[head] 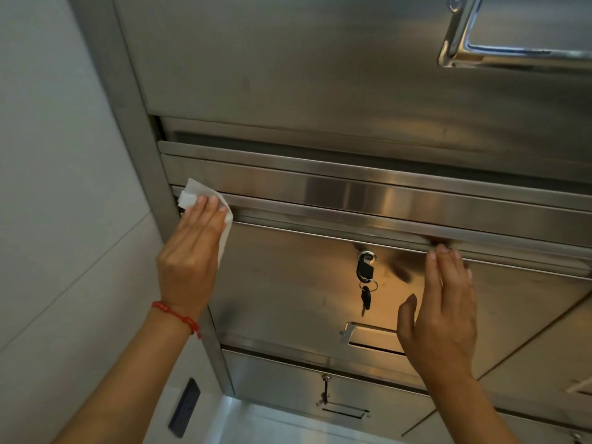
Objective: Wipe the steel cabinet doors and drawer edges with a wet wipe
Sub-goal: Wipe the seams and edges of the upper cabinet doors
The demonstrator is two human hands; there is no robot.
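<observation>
At the left of the frame the left hand (192,248), a red string bracelet (177,317) on its wrist, is pressing a white wipe (205,200) with straight fingers against the left end of the drawer edge (368,232). At the lower right the right hand (443,315) is lying flat on the steel door (288,283), fingers straight and together, fingertips touching that same edge. Black keys (365,283) are hanging from the door's lock between the hands.

cabinet door (288,283) brushed steel, satin sheen; handle (512,52) polished mirror metal; wet wipe (205,200) white soft fibrous cloth; keys (365,277) black plastic heads.
</observation>
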